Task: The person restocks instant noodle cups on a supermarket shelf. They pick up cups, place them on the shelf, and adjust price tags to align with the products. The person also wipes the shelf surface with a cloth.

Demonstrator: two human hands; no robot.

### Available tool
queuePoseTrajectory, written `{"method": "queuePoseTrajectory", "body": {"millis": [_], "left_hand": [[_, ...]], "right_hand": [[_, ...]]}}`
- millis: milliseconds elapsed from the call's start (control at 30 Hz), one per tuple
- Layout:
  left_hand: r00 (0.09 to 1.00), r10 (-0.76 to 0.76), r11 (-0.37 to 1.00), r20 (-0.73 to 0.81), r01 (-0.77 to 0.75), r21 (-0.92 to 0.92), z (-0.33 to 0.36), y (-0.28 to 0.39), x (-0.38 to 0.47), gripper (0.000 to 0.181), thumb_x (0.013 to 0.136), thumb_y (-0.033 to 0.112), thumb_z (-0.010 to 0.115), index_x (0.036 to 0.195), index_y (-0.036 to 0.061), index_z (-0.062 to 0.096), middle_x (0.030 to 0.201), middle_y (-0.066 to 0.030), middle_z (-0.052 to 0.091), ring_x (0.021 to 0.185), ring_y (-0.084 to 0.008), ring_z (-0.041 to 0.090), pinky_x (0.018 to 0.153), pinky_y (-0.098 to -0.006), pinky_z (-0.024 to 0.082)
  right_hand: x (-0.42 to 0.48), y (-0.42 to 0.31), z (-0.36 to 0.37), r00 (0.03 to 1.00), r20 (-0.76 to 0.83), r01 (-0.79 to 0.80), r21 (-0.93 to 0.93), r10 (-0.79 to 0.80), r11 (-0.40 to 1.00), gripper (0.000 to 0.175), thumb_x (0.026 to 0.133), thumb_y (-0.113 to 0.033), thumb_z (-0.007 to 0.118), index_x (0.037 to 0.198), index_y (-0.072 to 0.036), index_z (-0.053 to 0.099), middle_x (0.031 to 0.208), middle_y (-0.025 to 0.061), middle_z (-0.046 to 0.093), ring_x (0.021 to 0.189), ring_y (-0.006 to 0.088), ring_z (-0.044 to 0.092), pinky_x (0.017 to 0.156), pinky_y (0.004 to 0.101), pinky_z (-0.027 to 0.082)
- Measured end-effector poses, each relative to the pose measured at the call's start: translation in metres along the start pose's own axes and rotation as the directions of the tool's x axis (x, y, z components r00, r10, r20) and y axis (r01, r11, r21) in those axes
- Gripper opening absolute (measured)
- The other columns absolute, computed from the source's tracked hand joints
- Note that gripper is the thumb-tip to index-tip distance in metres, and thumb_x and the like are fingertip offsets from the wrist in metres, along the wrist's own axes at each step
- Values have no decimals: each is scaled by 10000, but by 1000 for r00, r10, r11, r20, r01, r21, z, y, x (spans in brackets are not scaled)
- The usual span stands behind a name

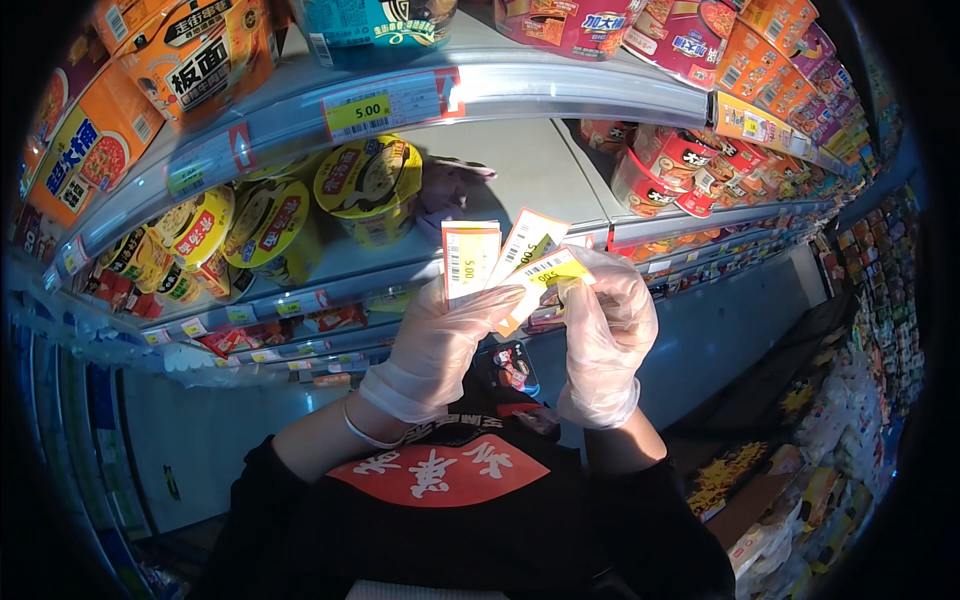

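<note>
Several paper price tags (pixel 471 262) are fanned out in front of me, held between my two hands in thin clear plastic gloves. My left hand (pixel 435 345) grips the lower ends of the fanned tags with thumb and fingers. The thumb and fingers of my right hand (pixel 606 330) pinch the right end of the frontmost tag (pixel 546 281), whose other end lies by my left thumb. Behind the tags, a crumpled purplish cloth (pixel 450 191) rests on the shelf beside a yellow instant noodle bowl (pixel 369 180).
A shelf edge with a price tag strip (pixel 525 90) curves across above my hands. Orange noodle tubs (pixel 206 64) and a teal tub (pixel 375 30) stand over it. Red noodle bowls (pixel 656 169) are stacked at right. Plastic-wrapped goods (pixel 840 420) stand across the aisle floor (pixel 720 315).
</note>
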State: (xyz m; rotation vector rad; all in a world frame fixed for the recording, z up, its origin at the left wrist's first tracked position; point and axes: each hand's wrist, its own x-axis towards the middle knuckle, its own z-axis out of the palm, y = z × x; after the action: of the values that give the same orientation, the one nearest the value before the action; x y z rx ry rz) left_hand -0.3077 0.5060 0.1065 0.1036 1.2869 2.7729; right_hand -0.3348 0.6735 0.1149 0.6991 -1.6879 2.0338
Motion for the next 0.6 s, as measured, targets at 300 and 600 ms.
{"method": "queuePoseTrajectory", "body": {"millis": [300,600], "left_hand": [[1000,1,1000,-12,-1,7,-7,-3,-3,316,994,-48,619,1303,4,664,1277,-119,701,1192,-200,670,1063,-370,529],[999,-16,1000,-34,16,-15,-8,-3,-2,346,995,-36,611,1339,-15,631,1316,-123,684,1232,-211,652,1091,-384,516]], "right_hand": [[-3,1,2,990,-17,-142,39,142,989,100,987,60,643,1062,-4,623,1040,72,701,859,58,614,769,225,510],[-6,7,2,963,-11,-263,189,270,946,40,1024,-10,622,1063,-11,631,963,32,708,850,44,617,765,210,507]]}}
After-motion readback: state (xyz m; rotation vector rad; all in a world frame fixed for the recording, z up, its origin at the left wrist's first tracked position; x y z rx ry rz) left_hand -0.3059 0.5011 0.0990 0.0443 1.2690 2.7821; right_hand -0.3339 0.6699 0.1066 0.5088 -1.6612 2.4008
